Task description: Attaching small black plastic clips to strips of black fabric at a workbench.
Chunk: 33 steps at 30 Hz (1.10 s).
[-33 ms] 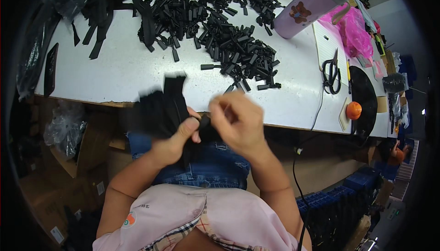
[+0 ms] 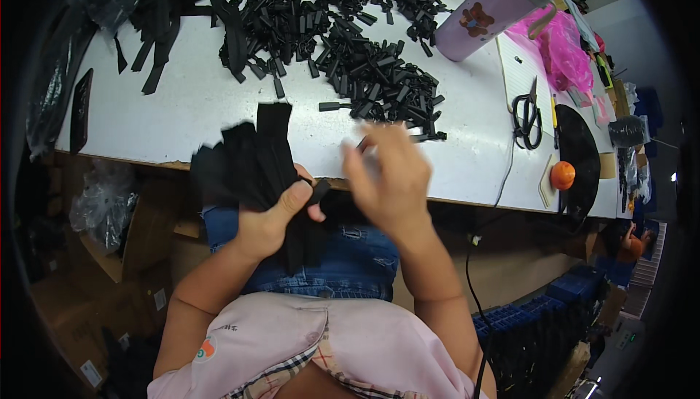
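Observation:
My left hand (image 2: 273, 220) is closed round a fanned bundle of black fabric strips (image 2: 248, 162), held over my lap at the table's front edge. One strip end bends up beside its thumb, and darker strips hang below the hand. My right hand (image 2: 394, 177) is at the near edge of a large heap of small black zipper-pull-like pieces (image 2: 386, 78). Its fingers are curved but smeared by motion, so whether they hold a piece is unclear. A few loose pieces lie just beyond its fingertips.
The white table (image 2: 197, 126) carries more black strips (image 2: 157, 42) and a phone-like dark slab (image 2: 82, 111) at left. On the right are a lilac bottle (image 2: 488, 16), black scissors (image 2: 529, 118), an orange fruit (image 2: 563, 176) and a pink bag (image 2: 561, 53). A cable (image 2: 470, 268) hangs over the front edge.
My right hand has moved away from the left hand, up and right toward the heap. The left hand with the strips has shifted slightly left.

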Motion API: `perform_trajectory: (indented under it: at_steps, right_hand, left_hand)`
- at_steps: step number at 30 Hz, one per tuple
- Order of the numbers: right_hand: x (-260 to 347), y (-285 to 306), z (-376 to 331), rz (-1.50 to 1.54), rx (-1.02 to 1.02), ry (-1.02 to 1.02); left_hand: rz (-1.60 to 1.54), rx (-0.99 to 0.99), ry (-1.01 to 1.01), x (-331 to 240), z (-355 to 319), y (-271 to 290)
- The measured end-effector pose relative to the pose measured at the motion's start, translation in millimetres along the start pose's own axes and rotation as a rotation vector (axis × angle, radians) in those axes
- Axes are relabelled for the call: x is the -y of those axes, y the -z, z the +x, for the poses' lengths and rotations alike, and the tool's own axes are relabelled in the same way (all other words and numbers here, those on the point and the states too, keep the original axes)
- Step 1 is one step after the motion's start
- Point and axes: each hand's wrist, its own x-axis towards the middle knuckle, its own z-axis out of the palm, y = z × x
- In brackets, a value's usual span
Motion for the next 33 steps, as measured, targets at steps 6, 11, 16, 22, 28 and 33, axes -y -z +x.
perform_trajectory:
  at_steps: [6, 11, 16, 22, 28, 33]
  right_hand:
    - [-26, 5, 19, -0.422, 0.126, -0.098]
    - [-16, 12, 10, 0.179, 0.07, -0.123]
    - [5, 14, -12, 1.151, 0.266, -0.388]
    - [-3, 11, -14, 1.122, 0.268, -0.215]
    - [0, 8, -19, 1.141, 0.238, -0.238]
    - [0, 8, -23, 1.062, 0.228, -0.194]
  left_hand:
    - [-0.252, -0.135, 0.078, -4, 4, -11]
    - [-0.206, -0.114, 0.157, -9, 4, -15]
    - [-0.208, -0.054, 0.217, -15, 4, -17]
    - [-0.279, -0.006, 0.369, -16, 4, -13]
    - [-0.28, -0.014, 0.413, -14, 4, -10]
    - [-0.289, -0.02, 0.413, -12, 4, -10]
